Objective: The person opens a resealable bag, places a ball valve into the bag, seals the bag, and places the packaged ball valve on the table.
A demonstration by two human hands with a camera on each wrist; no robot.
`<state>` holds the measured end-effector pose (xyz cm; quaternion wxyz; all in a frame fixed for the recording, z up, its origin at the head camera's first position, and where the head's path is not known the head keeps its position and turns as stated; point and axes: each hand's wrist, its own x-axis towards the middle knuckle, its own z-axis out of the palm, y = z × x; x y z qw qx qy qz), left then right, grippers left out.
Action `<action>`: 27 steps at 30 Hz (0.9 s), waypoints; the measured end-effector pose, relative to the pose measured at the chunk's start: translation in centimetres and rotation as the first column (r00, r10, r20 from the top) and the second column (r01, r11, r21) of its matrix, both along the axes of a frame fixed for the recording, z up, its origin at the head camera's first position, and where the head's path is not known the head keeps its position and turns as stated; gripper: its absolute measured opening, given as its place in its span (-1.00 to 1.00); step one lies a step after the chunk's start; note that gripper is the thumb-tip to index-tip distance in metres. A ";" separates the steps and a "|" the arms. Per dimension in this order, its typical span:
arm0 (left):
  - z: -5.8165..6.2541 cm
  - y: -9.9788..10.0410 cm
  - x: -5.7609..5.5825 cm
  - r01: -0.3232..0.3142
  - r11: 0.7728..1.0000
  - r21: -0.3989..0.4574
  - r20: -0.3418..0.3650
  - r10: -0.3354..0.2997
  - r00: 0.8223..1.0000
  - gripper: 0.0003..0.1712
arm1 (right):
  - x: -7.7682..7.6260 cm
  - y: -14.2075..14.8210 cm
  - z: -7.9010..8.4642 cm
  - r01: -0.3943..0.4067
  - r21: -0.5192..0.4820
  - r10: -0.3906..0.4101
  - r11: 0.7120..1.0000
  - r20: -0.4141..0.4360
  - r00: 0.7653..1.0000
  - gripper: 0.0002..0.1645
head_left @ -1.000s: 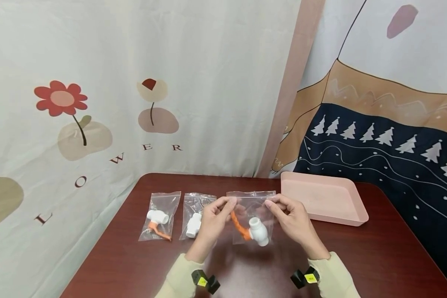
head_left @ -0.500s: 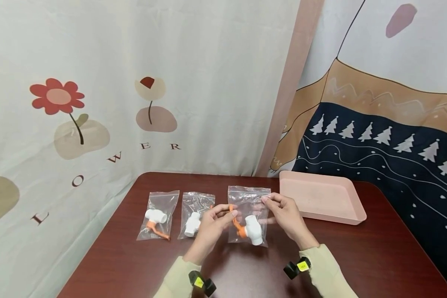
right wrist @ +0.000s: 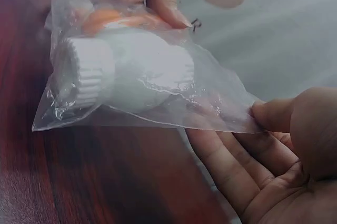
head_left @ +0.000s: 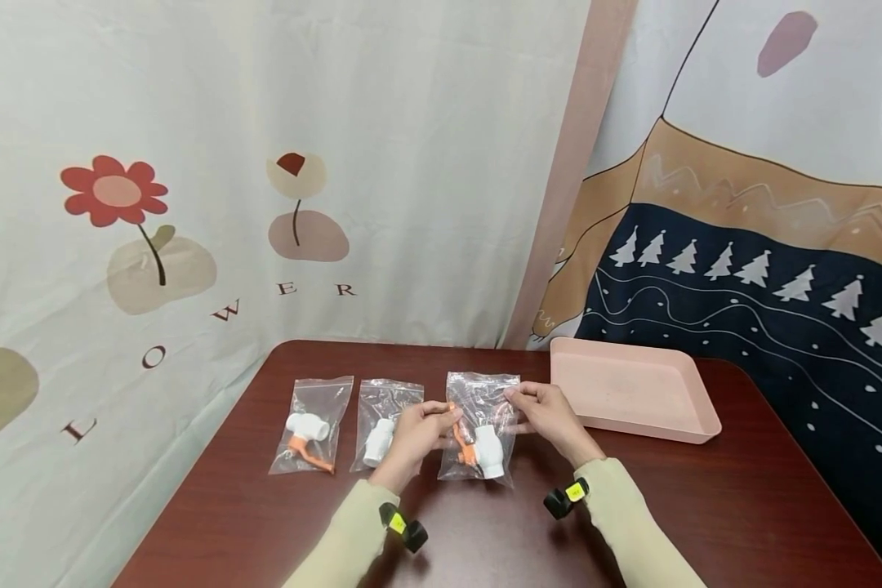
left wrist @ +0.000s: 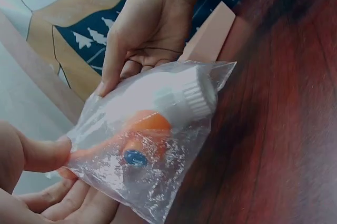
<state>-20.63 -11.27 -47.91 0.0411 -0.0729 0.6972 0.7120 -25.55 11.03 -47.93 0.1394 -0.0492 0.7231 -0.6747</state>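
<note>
Between both hands is a clear zip-lock bag [head_left: 478, 392] with a white plastic ball valve [head_left: 489, 451] inside, its orange handle [head_left: 459, 426] on the left. My left hand [head_left: 417, 433] pinches the bag's left edge together with the handle's tip, thumb on top. My right hand [head_left: 551, 415] pinches the upper right edge between thumb and fingers. In the left wrist view the valve's ribbed white end [left wrist: 192, 95] and a blue dot [left wrist: 135, 157] show through the plastic. The right wrist view shows the bag's right edge [right wrist: 239, 113] under my right thumb.
Two more bagged valves lie to the left: a far-left bag [head_left: 311, 426] and a middle bag [head_left: 382, 408], partly behind my left hand. A pink tray [head_left: 635, 390] stands at the back right of the dark red table [head_left: 713, 506]. Printed curtains hang behind.
The bag has shifted slightly left and the valve in it has turned more upright. My left hand slid onto the handle's tip; my right hand moved left with the bag's edge.
</note>
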 end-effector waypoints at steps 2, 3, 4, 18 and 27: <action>-0.1 0.1 -0.4 -0.004 0.999 -0.035 0.026 0.005 1.000 -0.54 | -0.4 -0.1 -0.5 0.003 0.008 -0.003 1.000 0.020 1.000 -0.74; -0.2 0.1 -0.6 -0.003 0.999 -0.051 0.038 0.005 0.999 -0.53 | -0.6 -0.1 -0.8 0.003 0.011 -0.003 1.000 0.030 1.000 -0.74; -0.2 0.1 -0.8 -0.001 0.998 -0.066 0.051 0.004 0.999 -0.52 | -0.8 -0.2 -1.0 0.003 0.011 -0.004 1.000 0.040 0.999 -0.74; -1.3 -0.6 -1.9 0.048 0.973 -0.228 0.176 -0.008 0.984 -0.65 | -2.3 -1.2 -3.6 -0.038 0.066 0.033 0.997 0.067 0.997 -0.73; -1.3 -0.9 -2.1 0.076 0.891 -0.447 0.146 -0.011 0.989 -0.79 | -2.7 -1.9 -4.1 0.004 0.229 0.009 0.973 -0.058 0.998 -0.81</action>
